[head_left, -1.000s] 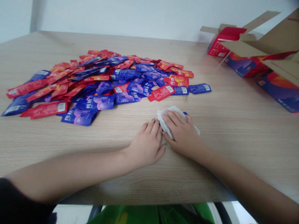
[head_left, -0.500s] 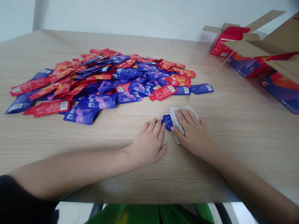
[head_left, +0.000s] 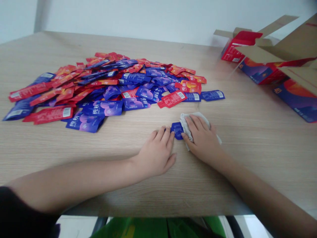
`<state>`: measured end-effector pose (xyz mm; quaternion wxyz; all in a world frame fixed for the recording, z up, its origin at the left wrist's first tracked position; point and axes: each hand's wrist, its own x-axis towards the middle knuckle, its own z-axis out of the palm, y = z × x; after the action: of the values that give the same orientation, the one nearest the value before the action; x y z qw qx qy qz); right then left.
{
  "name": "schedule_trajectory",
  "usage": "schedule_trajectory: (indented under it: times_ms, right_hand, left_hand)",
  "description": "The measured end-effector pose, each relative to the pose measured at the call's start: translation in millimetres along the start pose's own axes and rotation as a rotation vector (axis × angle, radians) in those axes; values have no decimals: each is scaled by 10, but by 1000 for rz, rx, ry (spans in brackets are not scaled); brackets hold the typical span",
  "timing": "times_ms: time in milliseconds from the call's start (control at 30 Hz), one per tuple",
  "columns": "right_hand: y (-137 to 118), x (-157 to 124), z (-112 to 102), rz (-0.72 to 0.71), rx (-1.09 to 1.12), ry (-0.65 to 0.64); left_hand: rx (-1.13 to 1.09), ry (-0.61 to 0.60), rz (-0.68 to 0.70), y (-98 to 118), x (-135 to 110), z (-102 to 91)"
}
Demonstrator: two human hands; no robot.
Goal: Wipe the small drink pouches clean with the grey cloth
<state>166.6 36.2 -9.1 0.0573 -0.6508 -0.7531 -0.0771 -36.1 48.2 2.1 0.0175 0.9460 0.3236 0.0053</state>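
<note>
A blue spouted pouch [head_left: 176, 131] lies flat on the table in front of me, its right part hidden under a white cloth [head_left: 199, 115]. My left hand [head_left: 158, 150] rests palm down with its fingers stretched out, the fingertips on the narrow left end of the pouch. Spread over the cloth, my right hand [head_left: 204, 138] holds it down against the pouch. The right thumb reaches past the cloth's left edge to the blue film. A corner of the cloth sticks out to the right of that hand.
A wide heap of red and blue pouches [head_left: 138, 77] covers the table's left and middle back. One blue pouch [head_left: 213, 95] lies at the heap's right end. Open cardboard boxes stand at the right: a small red box [head_left: 234, 49] and larger printed boxes [head_left: 262, 71].
The cloth has shifted slightly under my right hand, and its corner now shows on the right side. My left hand keeps its place on the pouch's end.
</note>
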Motion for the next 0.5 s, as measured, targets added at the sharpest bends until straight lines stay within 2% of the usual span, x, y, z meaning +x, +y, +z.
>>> schedule_trajectory:
  times_ms: [367, 500]
  right_hand:
    - [-311, 19, -19, -163, 91, 26]
    - [-277, 15, -30, -143, 104, 24]
  left_hand:
    - [25, 76, 32, -3, -5, 8]
    - [35, 66, 37, -13, -11, 14]
